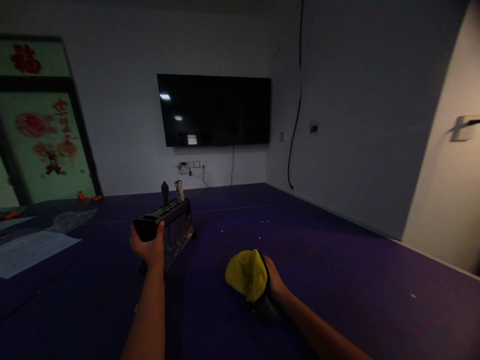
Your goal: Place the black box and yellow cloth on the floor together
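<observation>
The black box [178, 234] is standing on the purple tabletop [322, 265], with a dark handle [165, 194] and a pale handle [180, 191] rising from it. The left hand [149, 248] is clamping the box's near end; holding that end firmly should be steadying it best. Right of the box and nearer the wearer, the right hand [275, 280] is clasping a bunched yellow cloth [245, 272], fingers mostly hidden; keeping its folds gathered should be helping control. Right of the box, tabletop is offering room; left, papers [37, 250] are crowding; behind, the tabletop's far edge is meeting the wall [131, 125].
</observation>
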Demonstrator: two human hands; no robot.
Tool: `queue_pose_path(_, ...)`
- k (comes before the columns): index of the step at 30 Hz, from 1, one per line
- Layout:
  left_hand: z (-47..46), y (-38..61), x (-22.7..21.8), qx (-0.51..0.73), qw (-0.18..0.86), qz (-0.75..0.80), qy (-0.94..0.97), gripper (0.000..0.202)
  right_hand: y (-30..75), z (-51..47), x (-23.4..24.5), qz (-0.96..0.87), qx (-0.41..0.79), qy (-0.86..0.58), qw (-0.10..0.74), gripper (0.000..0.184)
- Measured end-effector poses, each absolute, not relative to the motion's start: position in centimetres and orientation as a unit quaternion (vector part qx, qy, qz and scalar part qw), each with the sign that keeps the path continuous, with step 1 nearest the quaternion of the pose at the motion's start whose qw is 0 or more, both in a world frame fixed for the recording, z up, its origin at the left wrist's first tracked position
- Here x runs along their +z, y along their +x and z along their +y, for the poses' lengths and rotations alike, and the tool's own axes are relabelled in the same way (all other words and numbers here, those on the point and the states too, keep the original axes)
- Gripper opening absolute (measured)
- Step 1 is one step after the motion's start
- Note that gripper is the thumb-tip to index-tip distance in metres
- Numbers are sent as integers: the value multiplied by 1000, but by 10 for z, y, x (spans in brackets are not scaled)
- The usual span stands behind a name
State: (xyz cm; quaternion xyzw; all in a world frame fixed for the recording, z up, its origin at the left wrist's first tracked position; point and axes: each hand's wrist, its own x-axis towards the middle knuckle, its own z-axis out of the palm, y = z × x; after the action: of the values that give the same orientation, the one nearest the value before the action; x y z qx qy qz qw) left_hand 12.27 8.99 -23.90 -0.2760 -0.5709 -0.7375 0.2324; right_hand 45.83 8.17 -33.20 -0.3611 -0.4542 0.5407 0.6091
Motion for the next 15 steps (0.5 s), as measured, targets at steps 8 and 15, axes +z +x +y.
queue_pose_path(8,88,126,-235,-756,223,-548,-281,69,474,93,-314,-482,352,-443,669,16)
queue_pose_path(15,78,148,-199,-845,91,-437,-296,66,477,90,-302,-519,252,-449,683,27)
